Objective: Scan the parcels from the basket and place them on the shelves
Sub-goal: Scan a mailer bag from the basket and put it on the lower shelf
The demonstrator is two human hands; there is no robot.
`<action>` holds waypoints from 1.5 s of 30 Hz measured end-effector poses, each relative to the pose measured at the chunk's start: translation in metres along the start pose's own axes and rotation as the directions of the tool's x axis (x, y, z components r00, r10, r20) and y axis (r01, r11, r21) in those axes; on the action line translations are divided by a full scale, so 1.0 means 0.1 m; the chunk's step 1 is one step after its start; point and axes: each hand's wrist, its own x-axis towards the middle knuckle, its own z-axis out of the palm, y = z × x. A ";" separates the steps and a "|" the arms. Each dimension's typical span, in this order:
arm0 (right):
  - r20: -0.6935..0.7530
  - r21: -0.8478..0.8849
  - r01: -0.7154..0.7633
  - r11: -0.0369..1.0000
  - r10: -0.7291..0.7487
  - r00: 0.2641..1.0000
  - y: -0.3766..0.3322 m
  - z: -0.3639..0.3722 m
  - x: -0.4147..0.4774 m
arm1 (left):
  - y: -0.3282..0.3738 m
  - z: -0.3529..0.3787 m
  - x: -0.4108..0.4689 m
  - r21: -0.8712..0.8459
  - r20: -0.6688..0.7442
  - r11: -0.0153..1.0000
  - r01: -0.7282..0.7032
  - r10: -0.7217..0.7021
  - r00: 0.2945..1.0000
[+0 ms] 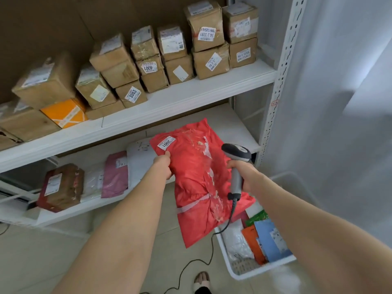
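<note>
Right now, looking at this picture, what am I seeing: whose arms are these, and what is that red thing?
There is no machine: a camera worn on a person's head looks down at their own bare arms. The left hand grips a red bag by its edge, beside its white label. The right hand holds a corded scanner. Ahead stand white shelves, boxes on the upper one, soft parcels on the lower. A white, part-filled basket sits lower right.

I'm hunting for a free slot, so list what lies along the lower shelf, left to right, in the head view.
brown taped box → pale plastic bag → pink mailer → white mailer → bare shelf board, partly behind the red parcel gripped by the left hand.
</note>
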 end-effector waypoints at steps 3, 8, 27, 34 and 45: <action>0.016 0.029 -0.006 1.000 0.006 1.000 -0.02 0.30 0.18 | 0.10 -0.07 0.18 -0.065 0.040 0.998 -0.014 0.017 0.999; 0.002 0.065 -0.010 0.998 0.010 1.000 -0.11 0.86 0.66 | 0.32 -0.11 0.83 -0.071 0.099 0.997 -0.027 0.034 0.994; -0.128 0.210 -0.008 0.978 0.036 0.991 -0.09 2.29 3.04 | 0.89 0.44 3.41 0.034 0.220 0.998 -0.056 0.047 0.974; -0.081 0.194 -0.020 0.981 0.036 0.996 0.18 2.60 3.66 | 0.77 0.29 4.00 0.054 0.196 0.986 -0.158 0.144 0.970; -0.034 0.143 -0.062 0.988 0.067 0.997 0.46 2.76 3.96 | 0.03 0.19 4.43 0.567 0.083 0.780 -0.264 0.265 0.961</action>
